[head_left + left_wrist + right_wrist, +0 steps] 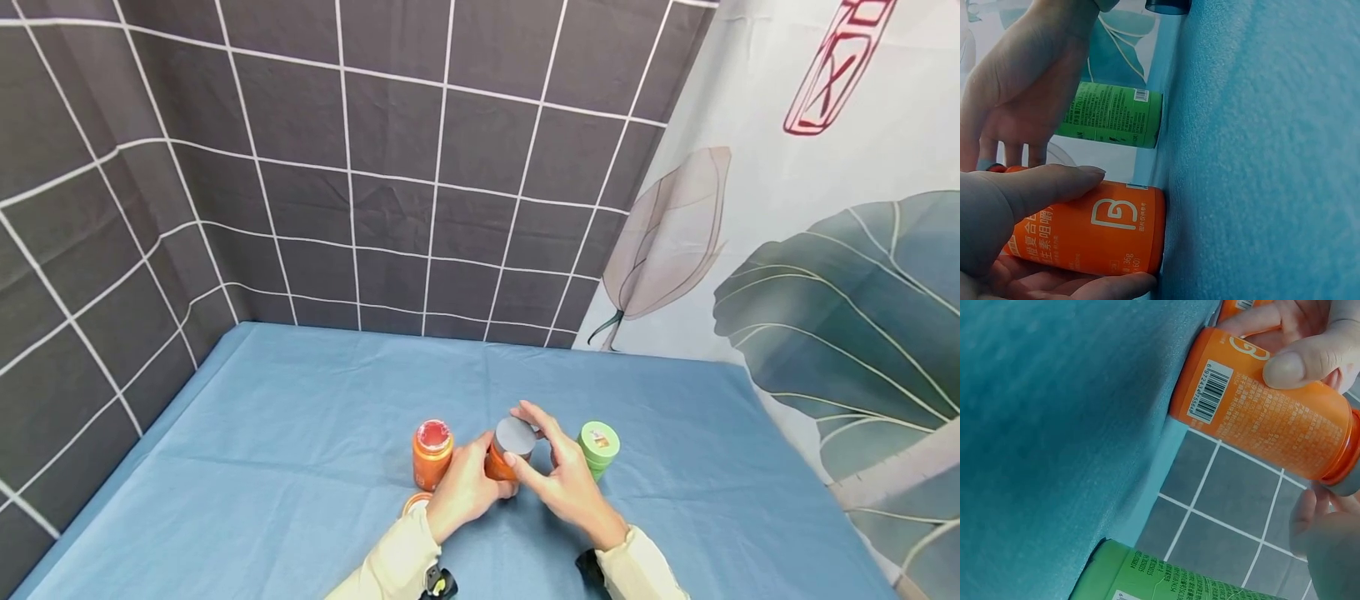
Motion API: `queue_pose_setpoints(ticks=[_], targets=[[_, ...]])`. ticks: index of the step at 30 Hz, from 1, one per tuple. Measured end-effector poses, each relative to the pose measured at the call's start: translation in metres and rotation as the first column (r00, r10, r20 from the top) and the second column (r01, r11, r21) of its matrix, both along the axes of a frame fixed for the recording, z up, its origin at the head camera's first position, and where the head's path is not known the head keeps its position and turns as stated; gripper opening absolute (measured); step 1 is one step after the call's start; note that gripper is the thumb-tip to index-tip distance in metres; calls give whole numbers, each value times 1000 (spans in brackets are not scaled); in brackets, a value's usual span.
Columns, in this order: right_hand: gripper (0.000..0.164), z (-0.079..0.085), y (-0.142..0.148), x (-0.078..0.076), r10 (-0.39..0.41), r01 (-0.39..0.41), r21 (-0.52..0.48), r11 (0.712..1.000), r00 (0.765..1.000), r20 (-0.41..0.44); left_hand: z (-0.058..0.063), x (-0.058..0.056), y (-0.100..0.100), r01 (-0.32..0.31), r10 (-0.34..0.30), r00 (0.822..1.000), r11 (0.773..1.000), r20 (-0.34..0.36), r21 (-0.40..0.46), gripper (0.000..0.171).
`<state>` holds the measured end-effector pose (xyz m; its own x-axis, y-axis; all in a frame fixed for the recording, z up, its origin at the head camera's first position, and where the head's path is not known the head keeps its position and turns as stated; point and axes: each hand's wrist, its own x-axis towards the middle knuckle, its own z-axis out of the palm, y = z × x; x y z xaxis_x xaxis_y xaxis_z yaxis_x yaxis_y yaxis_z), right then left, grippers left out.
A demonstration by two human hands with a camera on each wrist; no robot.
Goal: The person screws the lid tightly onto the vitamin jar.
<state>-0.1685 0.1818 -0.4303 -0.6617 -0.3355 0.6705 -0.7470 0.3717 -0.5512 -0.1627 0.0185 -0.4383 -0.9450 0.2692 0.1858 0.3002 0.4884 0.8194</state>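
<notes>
My left hand (465, 485) grips an orange bottle (498, 463) low on its body, thumb on one side and fingers on the other. The bottle stands upright, its base at the blue cloth in the left wrist view. A grey lid (516, 437) sits on its top, and my right hand (567, 481) holds this lid between thumb and fingers. In the right wrist view the orange bottle (1272, 415) shows a barcode and small white print. Just left of my left hand is a second orange bottle (432, 468), lidless, with a reddish mouth.
A green bottle with a light green lid (599, 442) stands right of my right hand. An orange-rimmed round piece (417, 499) lies by my left wrist, partly covered by the sleeve. Blue cloth (300, 433) covers the table, with a dark gridded curtain (390, 208) behind.
</notes>
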Motion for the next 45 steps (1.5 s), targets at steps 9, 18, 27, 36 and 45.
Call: queue_pose_setpoints(ticks=[9,18,27,36,45], targets=[[57,2,-2,2,-32,30,55,998,999,36,1,1,-2,-7,7,1000,1000,-19,-9,49],[51,10,-5,10,43,-40,-40,998,996,80,0,1,-1,3,-3,1000,1000,-8,11,50],[41,27,-11,17,167,-155,-142,978,983,78,0,1,-2,7,-7,1000,1000,-10,20,51],[45,28,-11,18,93,-88,-89,992,994,60,0,1,-1,-1,1,1000,1000,-14,-7,49],[46,30,-13,19,18,-18,-15,1000,1000,-25,0,1,-1,-8,8,1000,1000,-25,-11,50]])
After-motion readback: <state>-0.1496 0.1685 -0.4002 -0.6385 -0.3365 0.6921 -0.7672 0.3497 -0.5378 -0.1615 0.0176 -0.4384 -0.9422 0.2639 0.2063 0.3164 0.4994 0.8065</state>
